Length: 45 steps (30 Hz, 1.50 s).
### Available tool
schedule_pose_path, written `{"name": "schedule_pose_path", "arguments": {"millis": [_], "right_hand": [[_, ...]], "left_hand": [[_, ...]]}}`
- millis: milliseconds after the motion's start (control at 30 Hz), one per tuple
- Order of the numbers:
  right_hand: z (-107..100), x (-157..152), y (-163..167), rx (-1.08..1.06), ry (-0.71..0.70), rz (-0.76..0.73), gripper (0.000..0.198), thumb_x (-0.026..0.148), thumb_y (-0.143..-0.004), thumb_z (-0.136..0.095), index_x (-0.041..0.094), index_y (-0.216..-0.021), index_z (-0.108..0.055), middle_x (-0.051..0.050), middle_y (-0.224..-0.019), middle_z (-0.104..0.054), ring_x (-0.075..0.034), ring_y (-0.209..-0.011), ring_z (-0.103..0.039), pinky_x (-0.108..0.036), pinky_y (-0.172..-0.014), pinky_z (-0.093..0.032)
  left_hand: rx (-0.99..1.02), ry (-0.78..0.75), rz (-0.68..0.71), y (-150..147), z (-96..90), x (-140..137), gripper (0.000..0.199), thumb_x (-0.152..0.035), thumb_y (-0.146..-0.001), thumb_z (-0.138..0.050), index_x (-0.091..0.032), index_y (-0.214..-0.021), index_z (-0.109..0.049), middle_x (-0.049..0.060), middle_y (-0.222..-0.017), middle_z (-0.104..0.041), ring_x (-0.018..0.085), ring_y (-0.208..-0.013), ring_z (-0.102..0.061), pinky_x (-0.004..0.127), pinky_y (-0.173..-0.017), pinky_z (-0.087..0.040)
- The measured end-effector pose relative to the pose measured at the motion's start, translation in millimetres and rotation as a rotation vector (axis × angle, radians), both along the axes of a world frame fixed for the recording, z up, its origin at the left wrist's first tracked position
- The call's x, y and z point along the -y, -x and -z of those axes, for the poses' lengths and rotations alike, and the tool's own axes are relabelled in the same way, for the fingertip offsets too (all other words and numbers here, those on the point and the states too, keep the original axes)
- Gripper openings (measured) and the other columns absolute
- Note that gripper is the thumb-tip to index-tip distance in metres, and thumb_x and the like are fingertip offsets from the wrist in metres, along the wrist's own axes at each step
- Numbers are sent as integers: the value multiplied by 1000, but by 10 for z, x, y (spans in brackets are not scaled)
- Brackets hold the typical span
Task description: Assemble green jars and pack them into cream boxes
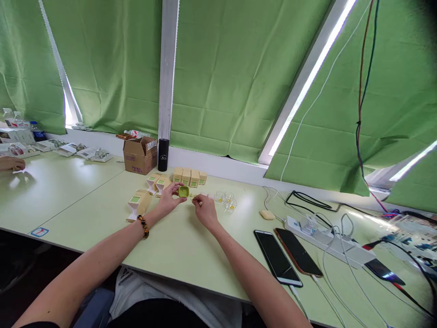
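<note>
My left hand (170, 198), with a beaded bracelet on its wrist, is closed on a small square green cup (183, 191), its hollow side turned toward me. Just right of the cup, my right hand (205, 210) has its fingers pinched together; anything between them is too small to make out. Tiny yellowish pieces (192, 195) lie on the table between the hands. Clear plastic cups with yellow spots (226, 199) stand beyond my right hand. An opened kraft paper box (138, 203) with a green label lies left of my left hand.
Several kraft boxes (189, 176) stand at the back beside a black tumbler (163, 155) and a cardboard carton (139, 156). Two phones (278, 257) and a power strip (324, 241) with loose cables lie right. Another person's hand (12, 163) is far left.
</note>
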State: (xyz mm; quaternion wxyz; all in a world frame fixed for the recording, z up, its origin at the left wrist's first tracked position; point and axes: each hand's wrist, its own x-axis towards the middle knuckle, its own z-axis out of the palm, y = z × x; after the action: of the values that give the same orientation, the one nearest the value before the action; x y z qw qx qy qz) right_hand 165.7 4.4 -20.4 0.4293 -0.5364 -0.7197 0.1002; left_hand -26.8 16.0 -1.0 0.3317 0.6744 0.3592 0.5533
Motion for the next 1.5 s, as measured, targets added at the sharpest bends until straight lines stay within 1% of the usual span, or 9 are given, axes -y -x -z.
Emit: {"name": "schedule_pose_path", "arguments": {"millis": [67, 167, 300, 467, 567, 767, 1100, 1233, 1500], "right_hand": [[9, 75, -87, -323, 36, -81, 13, 30, -88, -63, 21, -82, -70, -4, -82, -75, -19, -74, -68, -33, -69, -56], [37, 171, -177, -708, 107, -174, 24, 43, -80, -71, 20, -86, -65, -4, -78, -73, -20, -70, -70, -34, -61, -59], [46, 264, -215, -900, 137, -218, 35, 45, -80, -73, 23, -101, -57, 0, -78, -71, -17, -67, -69, -29, -55, -58], [18, 343, -185, -743, -1, -199, 18, 41, -92, -60, 24, -93, -56, 0, -83, -64, -14, -72, -63, -25, -57, -55], [6, 398, -157, -685, -47, -195, 19, 40, -97, -53, 23, -93, -60, -2, -87, -63, -14, -75, -61, -26, -58, -56], [-24, 505, -115, -607, -123, -216, 16, 34, -92, -63, 23, -103, -67, -6, -98, -66, -18, -89, -63, -29, -67, -60], [-38, 535, -96, -545, -165, -209, 12, 33, -93, -64, 23, -97, -68, -5, -92, -68, -18, -82, -65, -32, -68, -60], [-57, 543, -99, -511, -187, -185, 16, 31, -93, -63, 23, -106, -69, -5, -95, -70, -19, -85, -66, -33, -71, -60], [-82, 585, -95, -250, -351, -165, 14, 26, -98, -57, 24, -103, -71, -8, -98, -74, -21, -83, -68, -37, -76, -59]], "left_hand": [[-14, -18, -10, -13, 4, 16, 54, -26, -71, -82, -19, -120, -60, 10, -116, -73, 22, -102, -70, 39, -91, -57], [-41, -64, -30, -33, 19, 32, 50, -25, -72, -81, -20, -119, -61, 9, -120, -72, 22, -104, -69, 40, -94, -56], [-97, -84, -25, -45, 30, 54, 48, -23, -72, -80, -20, -117, -64, 9, -121, -71, 22, -105, -68, 41, -96, -56], [-163, -88, 1, -49, 32, 66, 45, -22, -72, -80, -20, -114, -65, 9, -121, -71, 23, -108, -67, 41, -96, -56], [-169, -98, 16, -57, 29, 70, 44, -23, -73, -80, -20, -114, -66, 9, -120, -72, 24, -109, -67, 41, -96, -56], [-171, -113, 90, -70, -12, 116, 43, -22, -74, -80, -20, -116, -70, 10, -121, -73, 24, -108, -69, 41, -95, -57], [-208, -184, 87, -74, -21, 174, 46, -26, -73, -85, -24, -118, -73, 9, -120, -72, 24, -112, -65, 39, -93, -56], [-215, -206, 94, -79, -36, 209, 46, -26, -74, -86, -24, -118, -73, 10, -119, -71, 24, -112, -65, 38, -94, -55], [-236, -303, 117, -99, -32, 236, 46, -34, -77, -86, -25, -119, -72, 11, -116, -72, 26, -115, -62, 44, -99, -53]]}}
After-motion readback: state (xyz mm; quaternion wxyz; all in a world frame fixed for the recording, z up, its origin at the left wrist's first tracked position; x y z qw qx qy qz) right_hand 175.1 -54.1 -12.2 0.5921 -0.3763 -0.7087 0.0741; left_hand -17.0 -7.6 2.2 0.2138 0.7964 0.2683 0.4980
